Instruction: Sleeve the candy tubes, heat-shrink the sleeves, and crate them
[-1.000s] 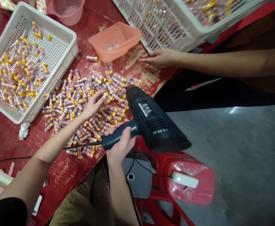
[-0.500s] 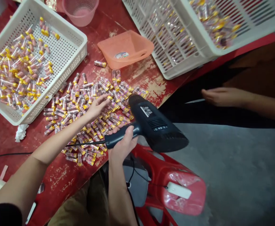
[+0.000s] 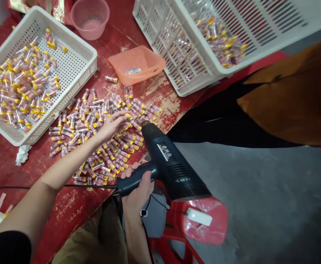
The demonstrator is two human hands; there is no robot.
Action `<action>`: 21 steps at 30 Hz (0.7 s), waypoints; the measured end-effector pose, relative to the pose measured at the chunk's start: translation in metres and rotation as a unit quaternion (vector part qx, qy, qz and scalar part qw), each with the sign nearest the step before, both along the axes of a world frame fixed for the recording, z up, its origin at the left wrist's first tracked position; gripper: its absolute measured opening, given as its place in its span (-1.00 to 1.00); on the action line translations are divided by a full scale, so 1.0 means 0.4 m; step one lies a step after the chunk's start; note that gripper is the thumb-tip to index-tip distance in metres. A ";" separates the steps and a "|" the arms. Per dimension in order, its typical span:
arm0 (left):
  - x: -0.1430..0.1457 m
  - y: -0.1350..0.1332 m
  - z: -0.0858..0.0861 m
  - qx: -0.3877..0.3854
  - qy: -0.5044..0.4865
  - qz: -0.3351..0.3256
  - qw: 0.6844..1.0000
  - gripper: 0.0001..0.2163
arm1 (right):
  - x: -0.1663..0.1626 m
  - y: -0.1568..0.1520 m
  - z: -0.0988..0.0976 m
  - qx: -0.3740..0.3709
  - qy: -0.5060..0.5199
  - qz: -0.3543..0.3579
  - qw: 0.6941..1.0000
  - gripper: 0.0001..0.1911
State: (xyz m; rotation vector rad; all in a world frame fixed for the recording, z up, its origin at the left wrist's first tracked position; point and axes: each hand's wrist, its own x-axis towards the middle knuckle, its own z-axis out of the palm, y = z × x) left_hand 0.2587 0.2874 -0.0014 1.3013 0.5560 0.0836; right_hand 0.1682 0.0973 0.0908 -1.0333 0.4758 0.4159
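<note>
At table edge point(image 3: 90, 209), right hand point(image 3: 137, 198) grips heat gun point(image 3: 174, 168); floor point(image 3: 262, 190) beyond.

Right hand point(image 3: 138, 189) grips the handle of a dark heat gun point(image 3: 177, 170), nozzle aimed at the right edge of a pile of yellow-capped tubes point(image 3: 105, 161) on a worn red table point(image 3: 66, 214). Left hand point(image 3: 113, 126) reaches over the pile, fingers loosely extended; contact with a tube is hard to tell. White basket point(image 3: 76, 86) at left and white crate point(image 3: 221, 70) at upper right both contain tubes. Orange scoop point(image 3: 149, 68) sits between them. Red stool point(image 3: 216, 225) below the gun bears a white device point(image 3: 199, 216).
</note>
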 end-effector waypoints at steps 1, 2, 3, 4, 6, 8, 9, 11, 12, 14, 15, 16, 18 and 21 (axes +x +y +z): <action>-0.022 0.013 0.002 0.072 0.016 -0.006 0.997 -0.66 | -0.003 -0.007 0.003 -0.003 -0.002 -0.012 1.000 -0.73; -0.052 0.029 0.004 0.160 0.038 -0.010 0.986 -0.65 | -0.006 -0.017 0.007 -0.007 -0.001 -0.026 1.000 -0.70; -0.091 0.046 0.006 0.257 0.061 -0.012 0.964 -0.64 | -0.011 -0.029 0.011 -0.012 0.003 -0.038 0.999 -0.66; -0.137 0.063 0.011 0.352 0.085 -0.006 0.932 -0.62 | -0.019 -0.045 0.014 -0.018 0.010 -0.048 0.999 -0.63; -0.244 0.087 0.024 0.478 0.115 0.000 0.871 -0.59 | -0.041 -0.083 0.019 -0.030 0.037 -0.053 0.997 -0.61; -0.357 0.089 0.043 0.520 0.114 -0.007 0.846 -0.58 | -0.073 -0.125 0.018 -0.040 0.073 -0.036 0.996 -0.59; -0.409 0.081 0.053 0.525 0.110 -0.011 0.844 -0.60 | -0.091 -0.145 0.017 -0.045 0.090 -0.022 0.995 -0.58; -0.499 0.048 0.070 0.526 0.105 -0.019 0.844 -0.63 | -0.130 -0.179 0.014 -0.053 0.121 0.001 0.991 -0.55; -0.535 0.025 0.075 0.525 0.104 -0.022 0.844 -0.65 | -0.150 -0.193 0.014 -0.059 0.136 0.007 0.989 -0.53; -0.591 -0.025 0.077 0.521 0.105 -0.034 0.846 -0.68 | -0.189 -0.216 0.017 -0.071 0.163 0.023 0.984 -0.51; -0.612 -0.050 0.073 0.518 0.109 -0.046 0.847 -0.68 | -0.209 -0.227 0.022 -0.075 0.176 0.039 0.981 -0.50; -0.631 -0.075 0.067 0.515 0.115 -0.061 0.847 -0.68 | -0.228 -0.238 0.028 -0.080 0.186 0.057 0.978 -0.50; -0.662 -0.118 0.051 0.513 0.135 -0.098 0.842 -0.65 | -0.266 -0.263 0.044 -0.090 0.201 0.086 0.972 -0.49; -0.704 -0.168 0.025 0.517 0.179 -0.151 0.824 -0.50 | -0.316 -0.305 0.066 -0.101 0.220 0.124 0.962 -0.50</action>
